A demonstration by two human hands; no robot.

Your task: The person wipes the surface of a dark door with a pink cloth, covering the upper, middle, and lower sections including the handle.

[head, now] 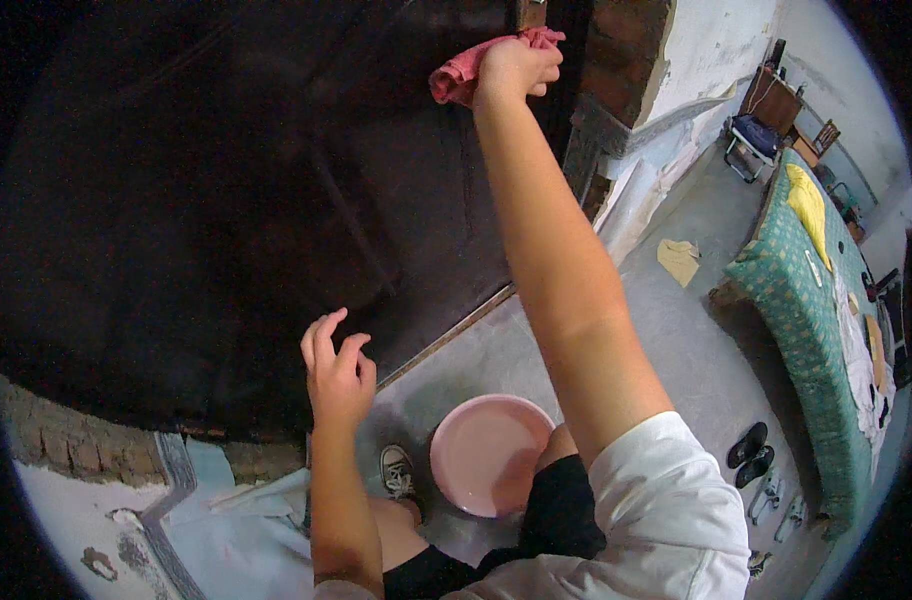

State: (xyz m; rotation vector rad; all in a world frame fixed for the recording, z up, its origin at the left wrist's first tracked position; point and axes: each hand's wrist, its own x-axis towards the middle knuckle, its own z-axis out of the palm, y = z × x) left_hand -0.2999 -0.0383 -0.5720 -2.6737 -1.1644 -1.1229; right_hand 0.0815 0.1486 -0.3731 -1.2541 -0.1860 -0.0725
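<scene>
A folded pinkish-red cloth [456, 73] is gripped in my right hand [517, 66], my arm stretched far forward. Hand and cloth are at the right side of a large dark panel [276, 187], perhaps a door, close to its frame. Whether the cloth presses on the surface is hard to tell. My left hand [341, 367] hovers in front of the panel's lower part, fingers apart and curled a little, holding nothing. On the floor between my legs stands a pink plastic basin [493, 456] with cloudy liquid in it.
Exposed brick and peeling plaster [636, 97] edge the opening on the right. A bed with a green patterned cover [786, 300] stands farther right. Near it on the grey floor lie black slippers [748, 454], sandals [767, 499] and a yellowish cloth [679, 261]. My sneaker [397, 472] is beside the basin.
</scene>
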